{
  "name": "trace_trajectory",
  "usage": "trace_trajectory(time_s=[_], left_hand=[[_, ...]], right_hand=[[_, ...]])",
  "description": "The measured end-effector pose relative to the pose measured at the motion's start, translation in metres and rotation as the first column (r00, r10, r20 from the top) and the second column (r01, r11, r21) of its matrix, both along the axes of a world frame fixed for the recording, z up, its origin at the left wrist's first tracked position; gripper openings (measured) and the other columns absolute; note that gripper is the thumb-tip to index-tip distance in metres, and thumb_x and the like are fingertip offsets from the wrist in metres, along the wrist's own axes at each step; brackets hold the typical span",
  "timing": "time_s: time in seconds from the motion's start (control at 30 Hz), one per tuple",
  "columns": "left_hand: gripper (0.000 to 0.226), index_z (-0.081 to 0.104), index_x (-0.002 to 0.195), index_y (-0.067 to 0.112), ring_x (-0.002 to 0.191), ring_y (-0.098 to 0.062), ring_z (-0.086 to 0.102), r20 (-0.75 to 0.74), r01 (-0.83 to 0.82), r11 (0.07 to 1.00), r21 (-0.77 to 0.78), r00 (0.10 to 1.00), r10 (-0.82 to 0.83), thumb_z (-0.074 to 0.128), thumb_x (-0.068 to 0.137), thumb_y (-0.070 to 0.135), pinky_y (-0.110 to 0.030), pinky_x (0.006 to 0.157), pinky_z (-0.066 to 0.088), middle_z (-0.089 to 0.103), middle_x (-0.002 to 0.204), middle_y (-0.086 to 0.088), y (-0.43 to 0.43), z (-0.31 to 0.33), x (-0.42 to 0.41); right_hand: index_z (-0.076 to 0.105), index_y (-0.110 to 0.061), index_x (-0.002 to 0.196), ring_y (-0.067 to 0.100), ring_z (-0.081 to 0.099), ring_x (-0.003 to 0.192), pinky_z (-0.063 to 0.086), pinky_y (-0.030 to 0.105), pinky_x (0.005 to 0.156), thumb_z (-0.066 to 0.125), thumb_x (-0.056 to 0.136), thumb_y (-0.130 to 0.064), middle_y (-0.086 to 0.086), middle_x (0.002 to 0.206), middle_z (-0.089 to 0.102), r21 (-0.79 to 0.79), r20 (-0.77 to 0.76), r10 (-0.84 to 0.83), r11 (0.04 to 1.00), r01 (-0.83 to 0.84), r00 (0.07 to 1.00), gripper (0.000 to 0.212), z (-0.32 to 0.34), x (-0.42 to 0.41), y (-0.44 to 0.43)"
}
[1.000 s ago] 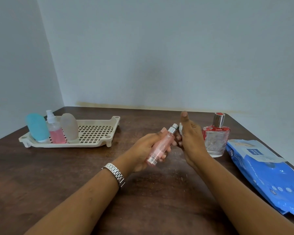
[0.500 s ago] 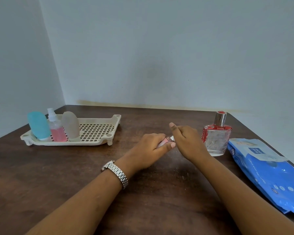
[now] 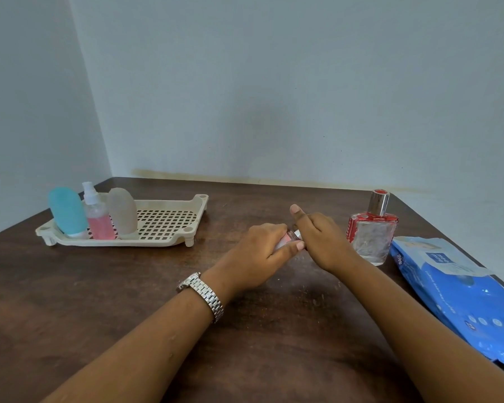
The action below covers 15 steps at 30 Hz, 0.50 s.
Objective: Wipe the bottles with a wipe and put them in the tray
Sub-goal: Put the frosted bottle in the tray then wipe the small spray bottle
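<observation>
Left hand (image 3: pixel 259 251) lay knuckles-up over the table (image 3: pixel 99 301), fingers curled round a small pink bottle (image 3: pixel 287 238), thumb pressed along its near side. Only a short stretch of the bottle and its silvery cap end showed, in the gap between the two hands; the rest was hidden under the left fingers. Right hand (image 3: pixel 322 242) met it from the other side, fingers curled closed over the cap end, thumb sticking up and free. What else sat inside that fist could not be told. A metal-link watch (image 3: pixel 202 293) was on the left wrist. Just beyond the right knuckles, on the outer side, stood a square glass perfume bottle (image 3: pixel 371 238) with red shoulders and a chrome cap, upright, apart from the hand. Further out past the right wrist lay a blue wipes pack (image 3: pixel 454 286), flat, flap shut. Well away from the left fingers, far side, sat the cream slotted tray (image 3: pixel 169 242). At its far-left end three bottles stood close together: a teal squeeze bottle (image 3: pixel 67 212), a clear spray bottle (image 3: pixel 98 221) with pink liquid, and a grey squeeze bottle (image 3: pixel 122 212).
</observation>
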<state>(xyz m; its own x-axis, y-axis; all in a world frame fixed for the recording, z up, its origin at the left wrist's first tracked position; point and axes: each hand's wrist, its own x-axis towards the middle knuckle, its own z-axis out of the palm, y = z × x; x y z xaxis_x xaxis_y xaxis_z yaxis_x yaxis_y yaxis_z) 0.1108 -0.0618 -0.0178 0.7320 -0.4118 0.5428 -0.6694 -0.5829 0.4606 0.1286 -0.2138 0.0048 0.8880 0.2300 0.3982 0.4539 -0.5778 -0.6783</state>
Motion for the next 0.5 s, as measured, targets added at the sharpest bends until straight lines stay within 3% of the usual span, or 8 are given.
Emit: trace_trajectory(time_s=[0.1,0.23,0.4,0.5], left_hand=[[0.034,0.047,0.074,0.015,0.061,-0.011,0.042,0.070,-0.037,0.995,0.095,0.997,0.031,0.045,0.095,0.042,-0.022,0.056,0.033,0.047,0.067,0.003,0.0027,0.0009,-0.0003],[0.034,0.050,0.079,0.015,0.065,-0.012,0.045,0.111,-0.072,0.983,0.169,0.992,0.054,0.045,0.096,0.044,-0.025,0.058,0.035,0.049,0.071,0.003,0.0059,-0.0017,0.0033],[0.050,0.057,0.078,0.007,0.064,-0.017,0.051,0.029,-0.014,1.000,0.020,0.999,0.014,0.039,0.091,0.051,-0.030,0.059,0.040,0.057,0.070,-0.005,0.0040,0.0001,0.0041],[0.040,0.052,0.069,0.013,0.056,-0.012,0.047,-0.059,0.027,0.997,-0.067,0.998,-0.031,0.045,0.094,0.043,-0.030,0.057,0.039,0.052,0.061,0.002,0.0041,0.0017,0.0011]], right_hand=[[0.043,-0.013,0.049,0.010,0.042,0.048,0.036,0.029,0.057,0.027,0.098,-0.046,-0.002,0.046,0.044,-0.026,-0.039,0.000,1.000,-0.001,0.999,0.062,-0.0004,0.0001,0.0017],[0.042,-0.012,0.048,0.008,0.039,0.042,0.035,0.028,0.055,0.024,0.099,-0.047,-0.005,0.041,0.040,0.012,-0.119,0.006,1.000,-0.005,0.993,0.065,-0.0037,0.0017,0.0033],[0.040,-0.013,0.047,0.003,0.032,0.032,0.027,0.026,0.048,0.023,0.098,-0.050,-0.009,0.035,0.035,0.220,-0.216,0.063,0.975,-0.014,0.974,0.065,-0.0062,0.0011,0.0065],[0.039,-0.015,0.047,0.002,0.034,0.033,0.028,0.026,0.050,0.024,0.096,-0.053,-0.009,0.034,0.037,0.275,-0.203,0.052,0.962,0.006,0.978,0.064,-0.0087,0.0006,0.0094]])
